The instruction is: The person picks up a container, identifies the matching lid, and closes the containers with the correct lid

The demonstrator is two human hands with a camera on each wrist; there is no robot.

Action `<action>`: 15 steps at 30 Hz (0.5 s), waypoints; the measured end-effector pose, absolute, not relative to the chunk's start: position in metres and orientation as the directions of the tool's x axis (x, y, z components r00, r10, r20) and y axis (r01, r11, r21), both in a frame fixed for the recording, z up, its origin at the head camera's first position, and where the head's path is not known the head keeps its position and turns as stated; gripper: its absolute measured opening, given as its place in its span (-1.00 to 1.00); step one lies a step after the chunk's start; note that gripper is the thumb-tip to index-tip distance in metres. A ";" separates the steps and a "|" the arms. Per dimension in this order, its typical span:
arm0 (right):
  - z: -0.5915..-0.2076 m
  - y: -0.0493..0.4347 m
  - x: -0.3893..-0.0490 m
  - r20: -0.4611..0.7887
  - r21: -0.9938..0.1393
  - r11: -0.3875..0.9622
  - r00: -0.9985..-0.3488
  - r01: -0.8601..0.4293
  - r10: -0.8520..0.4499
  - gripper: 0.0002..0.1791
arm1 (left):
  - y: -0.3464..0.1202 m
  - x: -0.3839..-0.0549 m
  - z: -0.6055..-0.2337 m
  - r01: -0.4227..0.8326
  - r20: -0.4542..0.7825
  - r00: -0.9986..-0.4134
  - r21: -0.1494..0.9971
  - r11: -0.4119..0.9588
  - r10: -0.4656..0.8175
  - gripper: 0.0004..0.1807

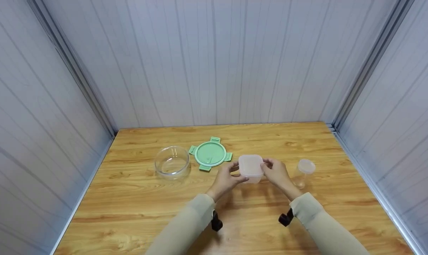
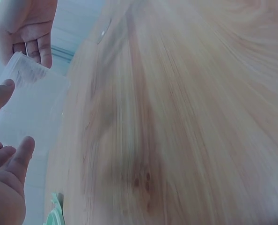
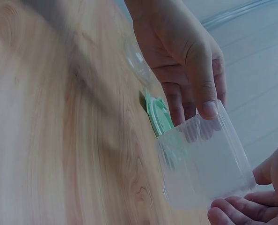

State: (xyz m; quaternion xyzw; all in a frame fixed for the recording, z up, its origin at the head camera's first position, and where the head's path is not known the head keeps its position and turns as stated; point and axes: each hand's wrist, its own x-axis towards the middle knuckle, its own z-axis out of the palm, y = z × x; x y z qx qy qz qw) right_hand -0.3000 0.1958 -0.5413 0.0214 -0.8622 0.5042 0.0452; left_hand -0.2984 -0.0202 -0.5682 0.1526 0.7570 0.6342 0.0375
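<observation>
A translucent, frosted square plastic container with a lid on top is held above the table between both hands. My left hand grips its left side, thumb at the near side and fingers behind. In the right wrist view, the thumb of the left hand presses the container's wall. My right hand pinches the right edge of the lid, its thumb on top. Fingers of the right hand curl beneath the container's end in the right wrist view.
Left on the wooden table stands a round clear glass bowl. A green round lid with clip flaps lies beside it. Right of my right hand is a small clear jar with a whitish lid. Pale panel walls enclose the table.
</observation>
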 end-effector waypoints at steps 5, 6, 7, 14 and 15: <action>-0.545 0.200 -0.305 0.129 -0.847 0.523 -0.991 -0.094 0.030 -0.65 | -0.012 -0.298 -0.570 0.156 0.108 -0.960 0.972 0.174 0.257 -0.36; -0.546 0.201 -0.306 0.135 -0.844 0.528 -0.990 -0.097 0.034 -0.65 | -0.010 -0.298 -0.571 0.146 0.099 -0.963 0.973 0.178 0.252 -0.35; -0.548 0.202 -0.306 0.138 -0.841 0.532 -0.990 -0.096 0.039 -0.66 | -0.009 -0.298 -0.572 0.137 0.090 -0.965 0.974 0.180 0.247 -0.34; -0.554 0.207 -0.311 0.150 -0.832 0.546 -0.987 -0.096 0.056 -0.69 | 0.000 -0.302 -0.578 0.090 0.041 -0.975 0.972 0.217 0.220 -0.34; -0.554 0.208 -0.312 0.147 -0.832 0.546 -0.987 -0.092 0.058 -0.69 | 0.001 -0.303 -0.578 0.087 0.037 -0.975 0.971 0.222 0.218 -0.34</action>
